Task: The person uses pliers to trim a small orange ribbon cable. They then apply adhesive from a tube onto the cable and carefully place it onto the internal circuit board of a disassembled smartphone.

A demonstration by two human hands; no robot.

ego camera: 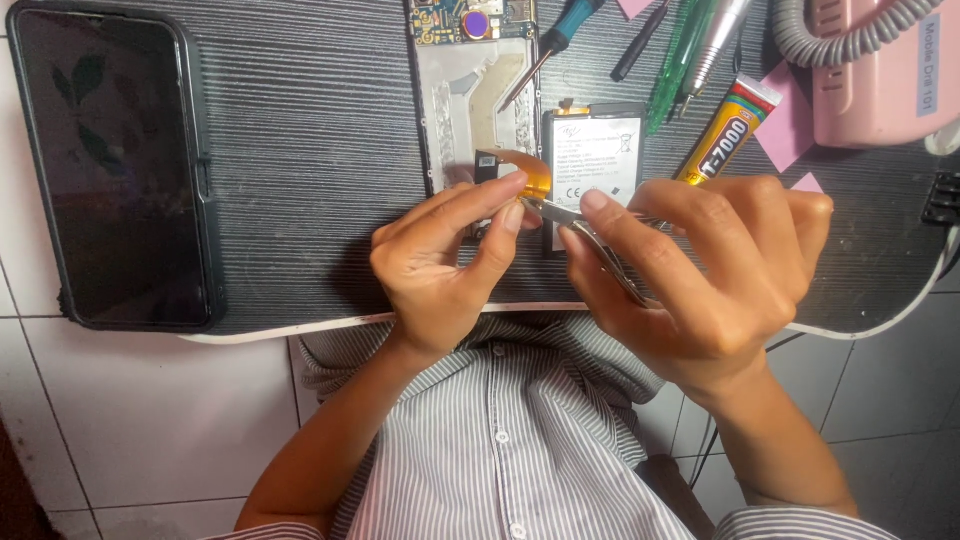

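Above the near edge of a dark striped work board [300, 150], both hands were held close together. The left hand [445, 265] was pinched, thumb and forefinger closed on a curved amber flex ribbon [530, 172]. The ribbon was lifted just over the lower end of an opened phone frame [475, 100], to which it seemed to be attached, though the joint was hidden by the fingers. The right hand [710, 270] was clenched around metal tweezers [590, 240], whose tips were brought to the ribbon's edge beside the left forefinger; whether the tips were actually gripping the ribbon could not be told.

A white-labelled phone battery [597, 150] was laid flat just to the right of the frame, partly covered by the right thumb. A circuit board with a purple lens [470, 22] was seated at the top of the frame. A blue-handled screwdriver [560, 40] was rested across the frame's upper right corner, and a yellow glue tube [725, 130] was laid aslant behind the right hand. A dark phone in a black case [110, 165] was placed face up at the far left of the board, well apart from the hands. A pink device with a grey coiled cord [880, 70] was stood at the far right. A grey striped shirt [520, 440] was seen below.
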